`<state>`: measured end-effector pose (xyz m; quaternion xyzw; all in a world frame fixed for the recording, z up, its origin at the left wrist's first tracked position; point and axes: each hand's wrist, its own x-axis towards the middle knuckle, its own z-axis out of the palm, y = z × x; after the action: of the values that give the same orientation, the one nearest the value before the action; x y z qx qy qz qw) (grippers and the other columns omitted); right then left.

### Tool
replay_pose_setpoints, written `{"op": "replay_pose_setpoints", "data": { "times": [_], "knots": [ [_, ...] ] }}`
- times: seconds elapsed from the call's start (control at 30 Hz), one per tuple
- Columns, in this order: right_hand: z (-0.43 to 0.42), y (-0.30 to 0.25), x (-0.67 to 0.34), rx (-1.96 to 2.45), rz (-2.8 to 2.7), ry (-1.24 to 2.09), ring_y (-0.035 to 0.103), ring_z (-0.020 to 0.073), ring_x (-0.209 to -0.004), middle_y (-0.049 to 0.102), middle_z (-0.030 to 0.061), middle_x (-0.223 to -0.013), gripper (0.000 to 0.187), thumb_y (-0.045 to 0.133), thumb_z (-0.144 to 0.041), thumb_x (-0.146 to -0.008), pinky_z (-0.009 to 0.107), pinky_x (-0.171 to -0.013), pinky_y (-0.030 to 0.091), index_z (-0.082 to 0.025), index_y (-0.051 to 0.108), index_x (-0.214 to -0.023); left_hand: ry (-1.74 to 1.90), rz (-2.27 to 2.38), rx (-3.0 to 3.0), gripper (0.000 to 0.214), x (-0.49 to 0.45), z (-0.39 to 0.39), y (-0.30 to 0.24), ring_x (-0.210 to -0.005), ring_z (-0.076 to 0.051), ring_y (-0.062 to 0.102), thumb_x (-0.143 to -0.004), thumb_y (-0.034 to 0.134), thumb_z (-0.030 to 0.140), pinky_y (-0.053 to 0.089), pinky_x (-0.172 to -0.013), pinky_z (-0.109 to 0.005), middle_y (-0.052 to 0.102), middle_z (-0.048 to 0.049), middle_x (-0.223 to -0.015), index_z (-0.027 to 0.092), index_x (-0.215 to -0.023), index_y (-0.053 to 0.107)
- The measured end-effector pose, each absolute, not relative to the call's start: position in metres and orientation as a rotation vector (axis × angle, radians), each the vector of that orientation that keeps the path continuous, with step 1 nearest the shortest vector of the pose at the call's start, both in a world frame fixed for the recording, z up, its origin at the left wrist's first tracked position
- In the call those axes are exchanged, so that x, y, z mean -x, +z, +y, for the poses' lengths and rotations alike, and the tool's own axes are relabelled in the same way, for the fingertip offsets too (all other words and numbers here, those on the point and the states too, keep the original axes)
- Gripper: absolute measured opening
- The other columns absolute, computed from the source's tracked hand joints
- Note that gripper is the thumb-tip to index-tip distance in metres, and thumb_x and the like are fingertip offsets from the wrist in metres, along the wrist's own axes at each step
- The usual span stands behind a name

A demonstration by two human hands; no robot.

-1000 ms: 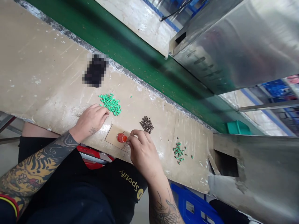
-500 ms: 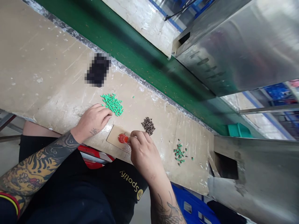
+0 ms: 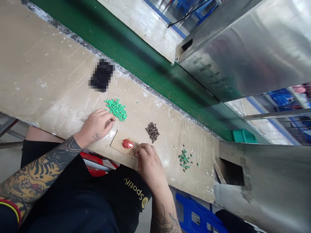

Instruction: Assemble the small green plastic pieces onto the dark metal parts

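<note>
My left hand [image 3: 98,124] rests on the worktop with thumb and fingertips pinched together, beside a heap of small green pieces [image 3: 117,110]. Whatever those fingers may hold is too small to make out. A small red round container [image 3: 127,143] stands on a flat tan board [image 3: 117,142]. Tiny brownish grains [image 3: 131,152] lie scattered on the board's right part. Right at these grains, the closed fingertips of my right hand [image 3: 150,163] press together, with anything between them hidden. Beyond that hand lies a pile of small dark metallic pieces [image 3: 152,132].
Farther right is a looser group of green-and-dark pieces [image 3: 185,160]. A pixelated black object [image 3: 102,75] lies toward the back left. Along the far edge runs a green belt [image 3: 136,68]. A metal housing [image 3: 243,48] rises on the right, and a blue plastic stool [image 3: 194,215] stands below.
My right hand has drawn back from the red container's top down to the grains beside it. My left hand stays by the green heap. The view has shifted slightly.
</note>
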<state>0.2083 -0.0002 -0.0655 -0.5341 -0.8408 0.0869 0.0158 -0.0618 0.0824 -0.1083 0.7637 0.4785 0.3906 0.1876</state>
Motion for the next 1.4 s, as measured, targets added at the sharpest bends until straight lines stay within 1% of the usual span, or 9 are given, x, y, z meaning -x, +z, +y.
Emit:
{"op": "replay_pose_setpoints", "data": {
  "times": [0.13, 0.23, 0.37, 0.5, 0.7, 0.87, 1.03, 1.27, 1.4],
  "knots": [
    [-0.004, -0.066, -0.209, 1.658, -2.588, 0.282, 0.054, 0.0278, -0.096, 0.061, 0.0115, -0.103, 0.022, 0.048, 0.001, -0.091, 0.044, -0.081, 0.053, -0.019, 0.058, -0.090, 1.311, 1.228, -2.055, 0.009, 0.062, 0.069, -0.096, -0.090, -0.023, 0.066, -0.091, 0.061, 0.012, 0.053, -0.085, -0.041, 0.072, -0.0059, -0.088, 0.017, -0.086, 0.066],
    [-0.011, -0.054, -0.210, 1.587, -2.381, 0.427, 0.057, 0.0261, -0.098, 0.061, 0.0094, -0.104, 0.019, 0.049, -0.004, -0.095, 0.043, -0.083, 0.053, -0.021, 0.057, -0.093, 1.419, 1.076, -1.863, 0.010, 0.054, 0.039, -0.081, -0.085, -0.020, 0.067, -0.089, 0.064, 0.009, 0.055, -0.082, -0.038, 0.073, -0.0052, -0.087, 0.017, -0.086, 0.067],
    [-0.033, -0.036, -0.201, 1.367, -2.017, 0.697, 0.063, 0.0218, -0.101, 0.061, 0.0070, -0.105, 0.015, 0.048, -0.010, -0.099, 0.037, -0.084, 0.055, -0.023, 0.055, -0.097, 1.369, 0.825, -1.620, 0.013, 0.035, -0.007, -0.063, -0.082, -0.018, 0.069, -0.086, 0.069, 0.005, 0.058, -0.076, -0.033, 0.074, -0.0050, -0.085, 0.018, -0.087, 0.069],
    [-0.060, -0.024, -0.182, 1.189, -1.842, 0.858, 0.066, 0.0196, -0.103, 0.065, 0.0062, -0.107, 0.018, 0.049, -0.008, -0.100, 0.035, -0.087, 0.056, -0.025, 0.056, -0.100, 1.283, 0.740, -1.527, 0.010, 0.023, -0.030, -0.054, -0.079, -0.018, 0.071, -0.087, 0.072, 0.007, 0.060, -0.072, -0.031, 0.075, -0.0067, -0.084, 0.018, -0.087, 0.072],
    [-0.076, -0.017, -0.173, 1.078, -1.821, 0.874, 0.069, 0.0191, -0.105, 0.069, 0.0060, -0.109, 0.025, 0.050, -0.004, -0.097, 0.035, -0.089, 0.060, -0.026, 0.058, -0.106, 1.265, 0.658, -1.603, 0.012, 0.018, -0.039, -0.051, -0.075, -0.017, 0.070, -0.089, 0.071, 0.007, 0.060, -0.069, -0.030, 0.075, -0.0064, -0.080, 0.018, -0.087, 0.074],
    [-0.078, -0.014, -0.178, 1.055, -1.864, 0.851, 0.070, 0.0174, -0.102, 0.069, 0.0056, -0.106, 0.025, 0.050, -0.003, -0.097, 0.033, -0.087, 0.060, -0.025, 0.059, -0.106, 1.233, 0.617, -1.639, 0.013, 0.016, -0.043, -0.050, -0.077, -0.018, 0.069, -0.090, 0.069, 0.007, 0.059, -0.070, -0.032, 0.075, -0.0068, -0.081, 0.019, -0.090, 0.075],
    [-0.077, -0.013, -0.179, 1.044, -1.880, 0.843, 0.070, 0.0158, -0.101, 0.069, 0.0050, -0.106, 0.025, 0.050, -0.002, -0.096, 0.031, -0.088, 0.060, -0.024, 0.059, -0.105, 1.205, 0.624, -1.619, 0.013, 0.015, -0.044, -0.049, -0.076, -0.017, 0.069, -0.089, 0.071, 0.007, 0.058, -0.069, -0.030, 0.074, -0.0060, -0.080, 0.019, -0.089, 0.075],
    [-0.076, -0.014, -0.179, 1.029, -1.905, 0.835, 0.069, 0.0169, -0.101, 0.069, 0.0053, -0.105, 0.028, 0.049, -0.001, -0.096, 0.034, -0.085, 0.061, -0.024, 0.059, -0.106, 1.163, 0.663, -1.616, 0.008, 0.015, -0.044, -0.048, -0.072, -0.017, 0.069, -0.088, 0.073, 0.010, 0.058, -0.066, -0.029, 0.074, -0.0050, -0.078, 0.018, -0.087, 0.074],
    [-0.074, -0.015, -0.180, 1.006, -1.950, 0.820, 0.069, 0.0180, -0.101, 0.069, 0.0055, -0.105, 0.031, 0.048, 0.001, -0.095, 0.035, -0.084, 0.062, -0.025, 0.058, -0.107, 1.159, 0.675, -1.608, 0.009, 0.015, -0.045, -0.048, -0.072, -0.017, 0.069, -0.089, 0.072, 0.010, 0.057, -0.066, -0.028, 0.073, -0.0049, -0.078, 0.019, -0.086, 0.074]
  ]
}}
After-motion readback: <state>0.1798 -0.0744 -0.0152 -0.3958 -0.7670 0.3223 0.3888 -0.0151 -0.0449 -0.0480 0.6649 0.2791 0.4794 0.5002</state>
